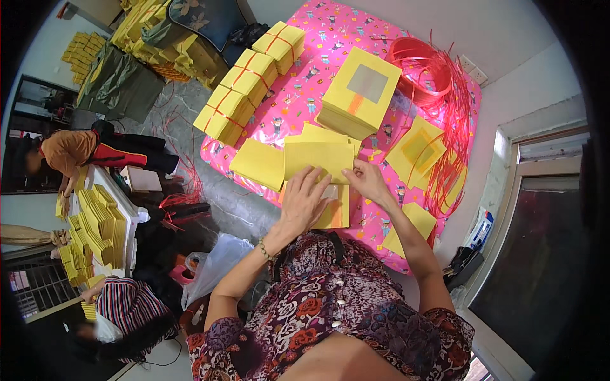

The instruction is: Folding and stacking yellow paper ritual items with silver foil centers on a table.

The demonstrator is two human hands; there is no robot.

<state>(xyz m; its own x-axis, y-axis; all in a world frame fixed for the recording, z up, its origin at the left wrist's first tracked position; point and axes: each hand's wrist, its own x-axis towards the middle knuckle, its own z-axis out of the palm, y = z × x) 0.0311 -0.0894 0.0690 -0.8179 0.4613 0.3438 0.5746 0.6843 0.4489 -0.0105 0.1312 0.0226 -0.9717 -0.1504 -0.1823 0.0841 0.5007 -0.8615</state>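
In front of me a yellow paper sheet (318,157) lies over other yellow pieces on the pink patterned table. My left hand (302,202) rests on its near edge with the fingers stretched out, a beaded bracelet on that wrist. At the sheet's right edge, my right hand (368,181) is closed, thumb and finger pinching the paper. Beneath the hands shows a yellow piece (337,216) with a clear window and an orange strip, partly covered. A flat yellow stack (259,165) lies to the left of the sheet.
Behind stands a tall stack (352,108) of windowed yellow pieces. Bundles (244,76) tied with red strips line the table's left edge. A coil of red plastic strips (422,70) lies at the back right. At left, two people work by another table (130,228) with yellow stacks.
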